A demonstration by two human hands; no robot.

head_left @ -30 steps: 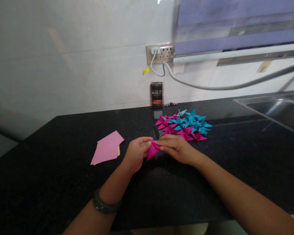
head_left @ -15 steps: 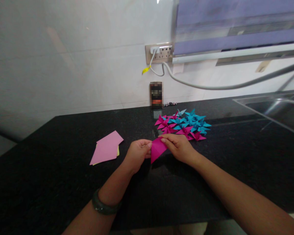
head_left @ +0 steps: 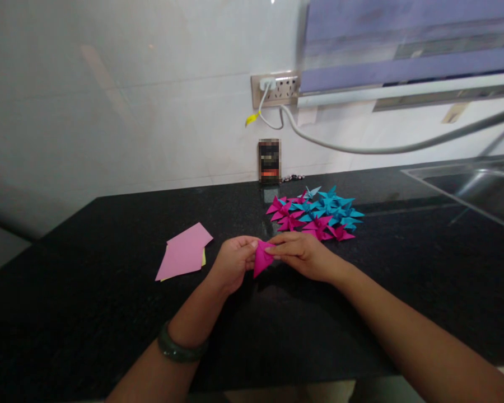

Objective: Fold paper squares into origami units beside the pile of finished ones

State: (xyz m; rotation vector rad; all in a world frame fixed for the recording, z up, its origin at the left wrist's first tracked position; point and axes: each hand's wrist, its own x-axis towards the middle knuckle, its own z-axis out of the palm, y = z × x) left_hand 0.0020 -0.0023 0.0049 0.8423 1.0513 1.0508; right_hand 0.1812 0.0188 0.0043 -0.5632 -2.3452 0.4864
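Note:
A folded magenta paper piece is pinched between both hands just above the black countertop. My left hand grips its left edge with curled fingers. My right hand presses its upper right corner with thumb and forefinger. Beyond the hands lies a pile of finished folded paper shapes in magenta and blue.
Flat pink sheets over a yellow one lie left of my hands. A small dark box stands against the white wall. A grey cable runs from the wall socket to the right. A sink sits at far right.
Half a second ago the magenta paper showed as a wider flat triangle; now it is folded narrower again between the fingers. Both hands stayed in about the same place.

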